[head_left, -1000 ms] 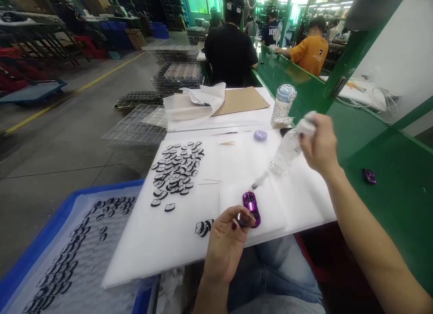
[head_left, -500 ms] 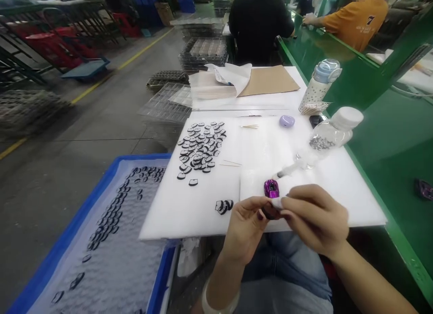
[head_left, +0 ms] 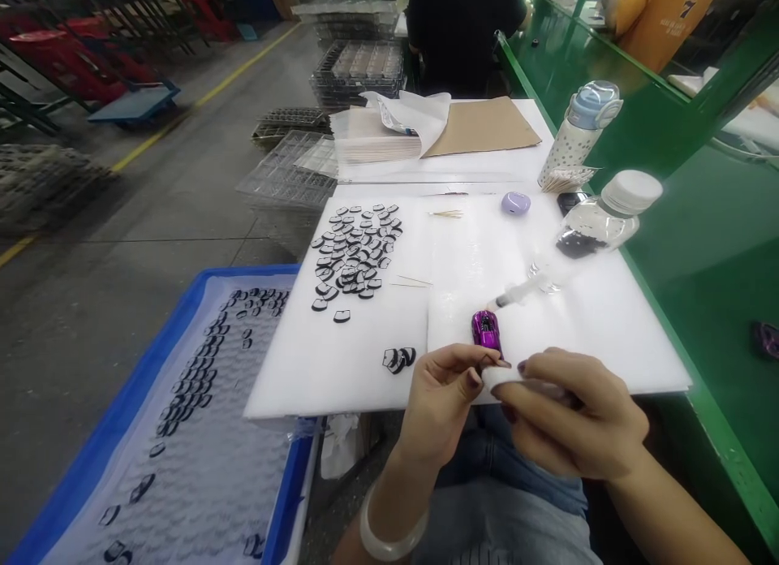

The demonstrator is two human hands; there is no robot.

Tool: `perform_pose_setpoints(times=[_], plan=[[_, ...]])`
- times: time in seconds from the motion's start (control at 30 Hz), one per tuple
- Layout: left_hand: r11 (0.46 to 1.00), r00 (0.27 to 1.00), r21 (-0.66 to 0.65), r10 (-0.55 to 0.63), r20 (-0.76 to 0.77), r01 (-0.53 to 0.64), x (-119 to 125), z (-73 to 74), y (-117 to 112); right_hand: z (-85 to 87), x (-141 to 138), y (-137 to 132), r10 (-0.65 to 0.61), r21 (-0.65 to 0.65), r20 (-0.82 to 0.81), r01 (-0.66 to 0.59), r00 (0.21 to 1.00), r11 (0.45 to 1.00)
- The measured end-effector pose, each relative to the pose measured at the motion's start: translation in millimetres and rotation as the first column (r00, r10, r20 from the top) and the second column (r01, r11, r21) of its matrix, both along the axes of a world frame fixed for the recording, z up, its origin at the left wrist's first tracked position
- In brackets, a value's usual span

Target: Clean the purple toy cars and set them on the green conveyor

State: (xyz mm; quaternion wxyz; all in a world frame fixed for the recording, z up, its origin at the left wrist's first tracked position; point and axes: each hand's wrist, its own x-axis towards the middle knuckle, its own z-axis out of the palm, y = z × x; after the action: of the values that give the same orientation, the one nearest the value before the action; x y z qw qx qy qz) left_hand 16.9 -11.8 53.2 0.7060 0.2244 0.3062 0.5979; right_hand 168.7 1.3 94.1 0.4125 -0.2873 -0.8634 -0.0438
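My left hand [head_left: 443, 394] is closed in a pinch on a small dark piece [head_left: 492, 362], mostly hidden by the fingers. Opposite it, my right hand [head_left: 575, 411] is closed on a curved white strip [head_left: 500, 376], which meets the dark piece at the fingertips. Just beyond them a shiny purple toy car [head_left: 485, 331] rests on the white work surface. A syringe [head_left: 517, 294] lies with its tip near the car. Left of my left hand sits a small cluster of black-edged pieces [head_left: 398, 360].
Many similar black-edged pieces [head_left: 356, 256] lie scattered on the left of the table. A blue-rimmed tray [head_left: 200, 274] with rows of pieces stands lower left. Along the right are a clear jar [head_left: 600, 224], a flask [head_left: 575, 135] and a purple case [head_left: 515, 203]. People sit further off.
My right hand has turned and shifted slightly right, so more of the white strip shows. My left hand keeps its pinch. The camera view has tilted slightly down.
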Motion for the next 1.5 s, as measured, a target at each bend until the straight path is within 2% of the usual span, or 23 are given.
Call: perform_pose_setpoints(times=[0.13, 0.3, 0.43, 0.5, 0.57, 0.63, 0.7, 0.73, 0.77, 0.8, 0.83, 0.9, 0.93, 0.97, 1.03, 1.1, 1.37, 1.5], plan=[[1.000, 1.000, 0.011, 0.012, 0.009, -0.012, -1.0, -0.6, 0.0, 1.7, 5.1, 0.2, -0.013, 0.059, 0.040, 0.011, 0.999, 0.998], [0.999, 1.000, 0.049, -0.008, 0.029, 0.007, -3.0, -0.9, -0.7, 3.4, 10.9, 2.0, 0.012, 0.038, 0.064, -0.015, 0.998, 0.999], [0.999, 0.999, 0.041, -0.001, 0.037, 0.000, -0.8, 0.2, -1.0, 4.1, 23.2, 2.4, -0.124, 0.024, 0.001, 0.124, 0.992, 0.992], [1.000, 1.000, 0.027, 0.004, 0.031, -0.005, 0.3, 0.3, -1.1, 2.2, 27.8, 2.4, -0.164, -0.068, -0.071, 0.159, 0.984, 0.985], [1.000, 1.000, 0.023, 0.003, 0.018, -0.004, -1.4, -0.2, -1.5, -2.9, 28.8, 2.5, -0.171, -0.202, -0.160, 0.137, 0.972, 0.970], [0.998, 1.000, 0.058, -0.013, -0.021, 0.014, -7.6, -0.9, -2.9, -10.8, 26.7, 2.6, -0.187, -0.349, -0.212, 0.104, 0.959, 0.931], [0.989, 0.989, 0.147, 0.004, -0.148, 0.018, -17.4, -1.2, -5.2, -19.9, 22.8, 2.9, -0.222, -0.474, -0.207, 0.101, 0.953, 0.875], [0.979, 0.962, 0.204, 0.051, -0.267, 0.005, -22.6, -0.9, -6.2, -24.1, 20.6, 3.3, -0.232, -0.515, -0.191, 0.104, 0.954, 0.851], [0.963, 0.901, 0.269, 0.127, -0.414, -0.013, -27.3, -0.5, -6.8, -27.8, 18.4, 3.8, -0.238, -0.542, -0.174, 0.109, 0.955, 0.833], [0.940, 0.797, 0.340, 0.222, -0.561, -0.022, -30.9, 0.1, -6.9, -30.9, 16.4, 4.5, -0.242, -0.556, -0.160, 0.115, 0.957, 0.823], [0.909, 0.661, 0.417, 0.320, -0.679, -0.012, -32.9, 0.6, -6.2, -33.2, 14.5, 5.3, -0.246, -0.559, -0.150, 0.123, 0.957, 0.820], [0.830, 0.409, 0.552, 0.478, -0.777, 0.078, -32.5, 0.9, -3.1, -35.8, 11.5, 7.0, -0.265, -0.561, -0.135, 0.147, 0.955, 0.815], [0.787, 0.338, 0.602, 0.534, -0.775, 0.137, -30.4, 0.6, -0.9, -36.4, 10.4, 7.7, -0.277, -0.565, -0.129, 0.159, 0.952, 0.809], [0.747, 0.301, 0.638, 0.574, -0.761, 0.187, -27.6, 0.1, 1.5, -36.6, 9.6, 8.1, -0.286, -0.571, -0.126, 0.166, 0.950, 0.804], [0.702, 0.274, 0.667, 0.610, -0.744, 0.250, -21.9, -1.5, 6.0, -36.7, 8.9, 8.2, -0.297, -0.588, -0.126, 0.170, 0.947, 0.791], [0.702, 0.270, 0.658, 0.601, -0.752, 0.272, -18.2, -3.3, 9.3, -36.5, 9.0, 7.2, -0.297, -0.602, -0.132, 0.161, 0.946, 0.782], [0.818, 0.313, 0.534, 0.461, -0.830, 0.213, -22.5, -6.7, 11.3, -34.7, 10.8, 3.8, -0.259, -0.661, -0.072, 0.149, 0.963, 0.735], [0.848, 0.355, 0.499, 0.417, -0.837, 0.181, -24.1, -7.9, 11.7, -34.1, 10.3, 4.6, -0.253, -0.677, -0.072, 0.139, 0.965, 0.723]])
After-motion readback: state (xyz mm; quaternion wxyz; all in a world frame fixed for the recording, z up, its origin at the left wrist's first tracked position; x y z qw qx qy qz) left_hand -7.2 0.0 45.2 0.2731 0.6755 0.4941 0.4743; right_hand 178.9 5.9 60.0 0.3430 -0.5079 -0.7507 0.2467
